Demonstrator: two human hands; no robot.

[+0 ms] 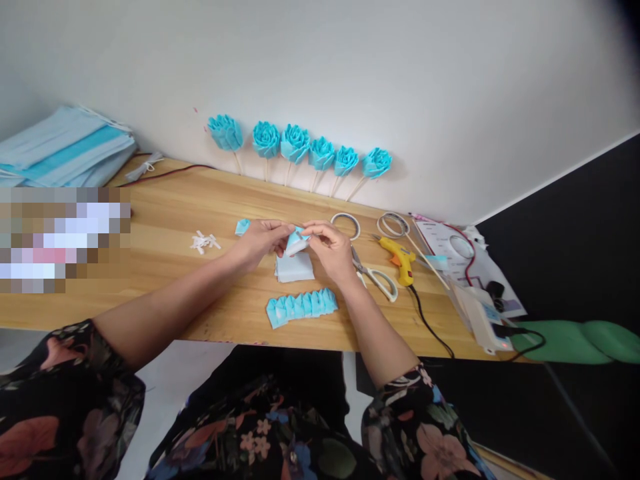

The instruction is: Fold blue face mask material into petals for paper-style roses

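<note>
Between my two hands is a small blue-and-white square of mask fabric, partly folded. My left hand pinches its left side, and the fingers of my right hand close on its right edge. Just below lies a stack of pale squares. Nearer the table's front edge, a row of overlapping folded blue petals is laid out. One more folded blue piece rests left of my left hand, and small white strips are piled farther left.
Several blue fabric roses on sticks lean against the wall. Scissors, tape rolls, a yellow glue gun and a power strip lie to the right. Blue face masks are stacked at the far left.
</note>
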